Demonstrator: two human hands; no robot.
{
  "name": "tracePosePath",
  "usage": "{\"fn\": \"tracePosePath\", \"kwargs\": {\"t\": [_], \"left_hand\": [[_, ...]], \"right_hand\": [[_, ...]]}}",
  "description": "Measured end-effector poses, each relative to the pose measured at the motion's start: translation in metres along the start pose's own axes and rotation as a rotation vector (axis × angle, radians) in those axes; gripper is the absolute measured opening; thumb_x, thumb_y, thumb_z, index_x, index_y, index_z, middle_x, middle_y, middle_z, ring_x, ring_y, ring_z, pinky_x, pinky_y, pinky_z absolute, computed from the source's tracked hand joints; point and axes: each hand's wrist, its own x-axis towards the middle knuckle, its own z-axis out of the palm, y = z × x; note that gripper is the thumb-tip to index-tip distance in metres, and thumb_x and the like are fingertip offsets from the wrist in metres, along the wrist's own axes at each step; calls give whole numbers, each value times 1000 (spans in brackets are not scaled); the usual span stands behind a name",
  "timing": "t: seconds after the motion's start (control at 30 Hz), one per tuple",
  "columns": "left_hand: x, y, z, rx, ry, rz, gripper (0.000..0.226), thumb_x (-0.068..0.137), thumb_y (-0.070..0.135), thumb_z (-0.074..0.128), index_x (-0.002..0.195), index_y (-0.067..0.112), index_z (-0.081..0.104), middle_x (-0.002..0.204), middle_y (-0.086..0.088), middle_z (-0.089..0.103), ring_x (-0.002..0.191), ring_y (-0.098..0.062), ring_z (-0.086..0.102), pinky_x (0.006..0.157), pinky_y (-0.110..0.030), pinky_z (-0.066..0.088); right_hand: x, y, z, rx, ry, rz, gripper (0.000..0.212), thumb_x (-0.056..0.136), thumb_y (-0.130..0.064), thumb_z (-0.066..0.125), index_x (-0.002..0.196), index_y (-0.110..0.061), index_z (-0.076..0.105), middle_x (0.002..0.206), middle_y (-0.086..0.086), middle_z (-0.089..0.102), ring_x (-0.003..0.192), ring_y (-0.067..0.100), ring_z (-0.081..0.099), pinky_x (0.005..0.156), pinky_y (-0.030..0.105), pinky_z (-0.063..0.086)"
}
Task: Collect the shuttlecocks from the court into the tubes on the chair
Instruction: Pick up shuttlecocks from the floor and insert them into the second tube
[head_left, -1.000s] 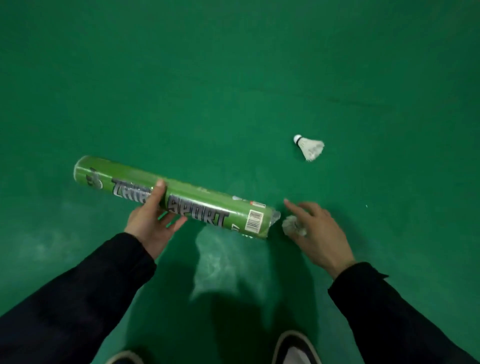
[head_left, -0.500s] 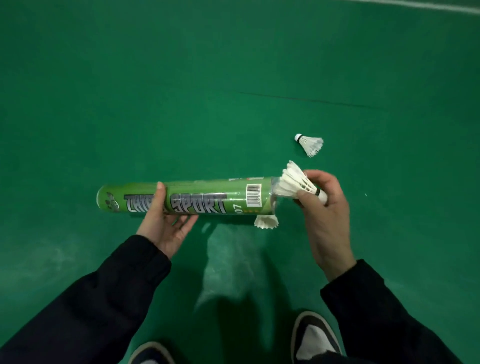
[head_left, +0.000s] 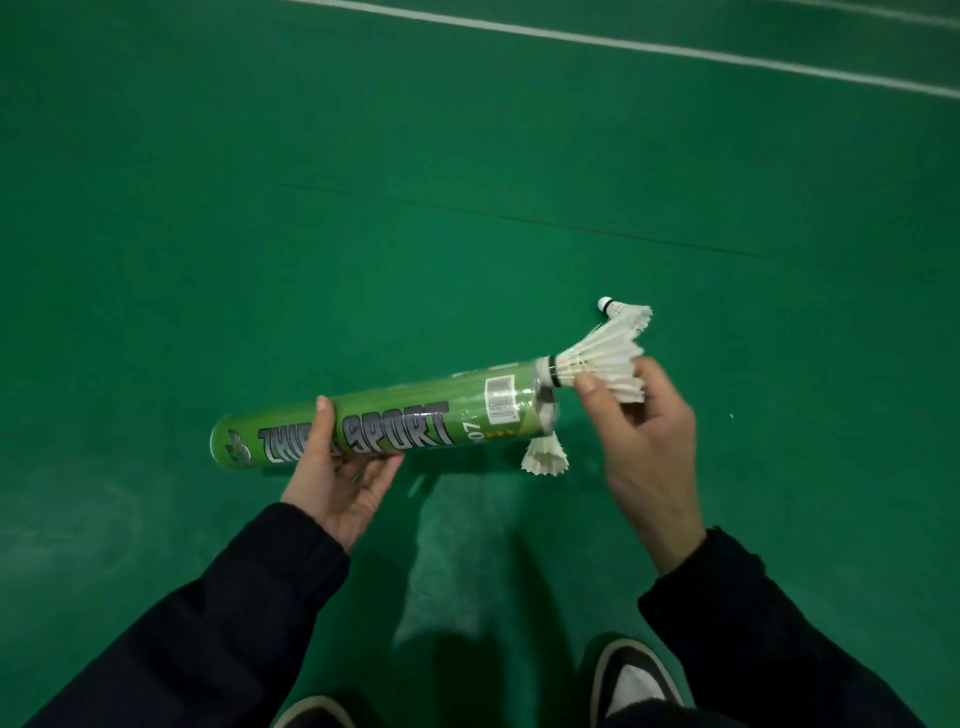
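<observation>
Green: the court floor (head_left: 467, 156) fills the view, with white lines (head_left: 623, 44) across the far edge.
Tube: a green cardboard shuttlecock tube (head_left: 415, 421) printed "SPORT", lying nearly level in the air above the floor, its open mouth toward my right.
Left hand: my left hand (head_left: 337, 467) cradles the tube from below near its closed end, thumb laid over the top, fingers curled under it.
Right hand: my right hand (head_left: 639, 431) pinches the feather skirt of a white shuttlecock (head_left: 602, 364), thumb on the near side, fingers behind.
Where it is: the shuttlecock's cork sits just at the tube's mouth, cork first, skirt outside.
Others: a second shuttlecock (head_left: 626, 312) lies on the floor beyond my right hand; a third (head_left: 545, 457) shows just below the tube's mouth, apparently resting on the floor.
Handling: I judge the shuttlecock almost weightless and fragile; the feathers will bend or split if squeezed, so I should hold lightly near the base of the skirt and push along the tube's axis. The tube seems light and stiff, though its glossy wrap may be slick; a grip near the middle should steady it.
Hidden: I cannot see inside the tube or how full it is. The fingers behind the skirt are covered. The chair is out of view. My shoes (head_left: 634, 686) are cut off at the bottom edge.
</observation>
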Motion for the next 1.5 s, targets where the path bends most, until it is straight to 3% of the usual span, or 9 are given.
{"fn": "tracePosePath", "kwargs": {"t": [0.23,0.33,0.43,0.7,0.9,1.03,1.23,1.37,1.5], "left_hand": [[4,-3,1,10,-33,34,75,85,60,68,143,18,45,140,-24,54,117,-34,65,68,-35,66],[3,-2,1,29,-25,55,72,88,61,67,145,25,43,146,-27,48,121,-37,62,68,-35,66],[4,-2,4,24,-24,66,67,89,61,65,141,24,47,142,-25,51,119,-35,63,70,-35,66],[8,-20,8,111,-55,125,98,74,63,74,155,21,40,154,-23,43,133,-38,54,75,-36,65],[10,-24,17,115,-67,120,62,83,57,72,126,16,55,145,-24,51,129,-36,59,72,-33,65],[10,-28,22,163,-39,111,46,87,54,70,113,19,55,151,-23,45,130,-36,56,74,-33,65],[16,-37,10,165,-10,127,84,84,58,67,154,22,39,162,-24,33,138,-37,49,77,-34,65],[21,-27,1,98,68,137,41,92,56,64,120,27,54,158,-25,37,133,-36,52,83,-37,61],[25,-20,-12,104,109,176,101,73,59,73,158,20,35,165,-22,31,141,-37,47,81,-37,60]], "right_hand": [[-18,37,1,-398,-311,9,49,103,-53,38,100,-18,72,161,-9,24,148,6,20,117,20,17],[-23,35,2,-322,-266,49,46,100,-57,42,116,-27,73,164,-12,20,148,2,21,118,28,21],[-23,32,-1,-344,6,-115,28,93,-44,60,111,-26,74,126,-7,57,93,1,56,82,23,45],[-22,17,2,-41,-544,366,12,99,-15,64,100,-27,66,45,-17,54,41,2,41,44,17,38],[-25,44,3,137,-143,421,24,87,-8,77,107,-20,72,83,-11,74,55,3,52,48,18,43],[-27,59,-4,135,-247,479,14,93,-14,72,106,-16,71,89,-4,74,50,10,54,44,25,43],[-15,63,-14,104,-587,494,15,98,-11,64,109,-18,71,103,-3,77,65,16,69,47,25,50],[-2,82,-21,191,-79,450,15,100,-19,58,101,-20,73,102,1,75,67,17,62,56,30,49],[5,125,-23,-403,-323,249,53,88,-18,76,135,-30,55,140,-2,47,108,13,58,98,34,52]]}}
